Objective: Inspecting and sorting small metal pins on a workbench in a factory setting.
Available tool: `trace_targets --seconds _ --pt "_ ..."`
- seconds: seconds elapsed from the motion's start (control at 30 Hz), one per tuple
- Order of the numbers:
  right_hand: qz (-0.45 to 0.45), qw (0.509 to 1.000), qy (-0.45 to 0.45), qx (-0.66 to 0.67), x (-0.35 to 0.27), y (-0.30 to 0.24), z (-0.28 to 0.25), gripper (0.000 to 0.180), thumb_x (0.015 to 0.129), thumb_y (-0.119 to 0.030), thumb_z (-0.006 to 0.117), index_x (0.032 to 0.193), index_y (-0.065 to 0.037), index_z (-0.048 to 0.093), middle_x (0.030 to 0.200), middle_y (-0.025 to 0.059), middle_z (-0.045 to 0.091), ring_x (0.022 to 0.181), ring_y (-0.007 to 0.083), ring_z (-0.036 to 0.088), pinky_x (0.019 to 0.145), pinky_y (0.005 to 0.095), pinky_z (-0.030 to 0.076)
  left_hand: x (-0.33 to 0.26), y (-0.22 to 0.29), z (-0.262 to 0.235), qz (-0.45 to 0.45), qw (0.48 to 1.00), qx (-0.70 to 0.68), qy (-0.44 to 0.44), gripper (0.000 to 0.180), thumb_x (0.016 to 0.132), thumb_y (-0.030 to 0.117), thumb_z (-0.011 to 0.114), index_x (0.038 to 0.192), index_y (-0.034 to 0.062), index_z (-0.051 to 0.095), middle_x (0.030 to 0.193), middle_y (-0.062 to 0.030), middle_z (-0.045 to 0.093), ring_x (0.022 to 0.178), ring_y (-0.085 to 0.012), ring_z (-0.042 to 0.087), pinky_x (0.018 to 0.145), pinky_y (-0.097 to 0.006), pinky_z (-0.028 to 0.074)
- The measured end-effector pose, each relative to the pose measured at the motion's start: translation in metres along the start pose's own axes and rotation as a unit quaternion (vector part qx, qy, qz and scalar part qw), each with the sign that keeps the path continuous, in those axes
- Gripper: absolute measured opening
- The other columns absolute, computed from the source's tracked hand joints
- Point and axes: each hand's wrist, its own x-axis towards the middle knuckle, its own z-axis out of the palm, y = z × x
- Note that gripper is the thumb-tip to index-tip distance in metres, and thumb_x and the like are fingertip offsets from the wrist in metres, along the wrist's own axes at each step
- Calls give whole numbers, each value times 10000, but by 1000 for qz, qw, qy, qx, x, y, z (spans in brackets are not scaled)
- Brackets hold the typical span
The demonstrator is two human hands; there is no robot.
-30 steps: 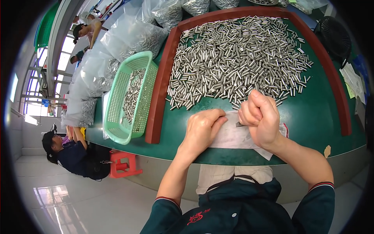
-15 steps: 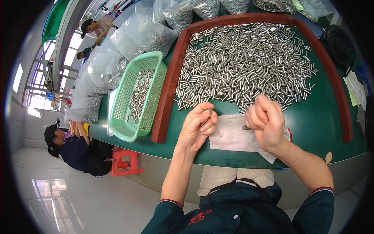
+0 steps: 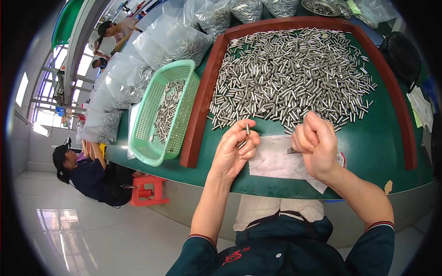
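Note:
My left hand (image 3: 232, 149) is closed around small shiny metal pins. One pin (image 3: 247, 129) stands nearly upright between thumb and forefinger, and a second pin (image 3: 241, 144) shows lower, against the curled fingers. To its right, my right hand (image 3: 318, 145) is a loose fist, gripping a dark grey flat-ended tool (image 3: 291, 150); most of that tool is hidden in the palm. Both hands are raised over a stained whitish cloth (image 3: 275, 162) at the near edge of the green table (image 3: 363, 152). Beyond them spreads a big heap of similar metal pins (image 3: 294, 73).
Reddish-brown rails (image 3: 202, 108) border the heap left, back and right. Left of them stands a light green perforated basket (image 3: 146, 154) with pins inside. Bags of pins (image 3: 182, 41) line the far side, and a black fan (image 3: 400, 57) stands right. A co-worker (image 3: 90, 172) sits at left.
In my left hand the pin at the fingertips now sticks up further, and the second pin below it shows more clearly. My right hand keeps nearly the same place and grip.

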Motion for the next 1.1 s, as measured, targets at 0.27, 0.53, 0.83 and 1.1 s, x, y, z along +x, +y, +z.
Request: trace_targets --seconds 0.27,0.53,0.83,1.1 --pt "1 1000 0 4 0 0 -1 432 880 -225 359 475 -113 256 403 -11 277 385 79 195 398 241 188 2 0 5 49 999 11 10 134 812 96 370 828 21 481 782 -159 550 473 -80 320 428 -189 268" --pt "8 1000 1 8 0 -1 -1 428 881 -216 356 478 -110 258 404 -12 283 386 74 195 396 238 186 22 1 22 235 636 723 131 112 715 106 640 768 13 609 467 -39 432 406 -122 403 408 -274 336" --pt "11 1000 0 13 0 -1 -2 425 882 -221 364 485 -108 263 409 -17 281 386 69 199 395 232 186 32 -6 18 262 541 794 94 70 717 80 607 735 28 563 608 -130 570 552 -291 563 502 -363 431" --pt "3 1000 -6 7 1 0 -3 420 881 -220 371 490 -110 263 415 -22 281 389 66 207 397 230 192 26 -3 18 270 551 778 137 111 681 107 648 665 44 558 435 -44 429 375 -187 439 383 -313 339"
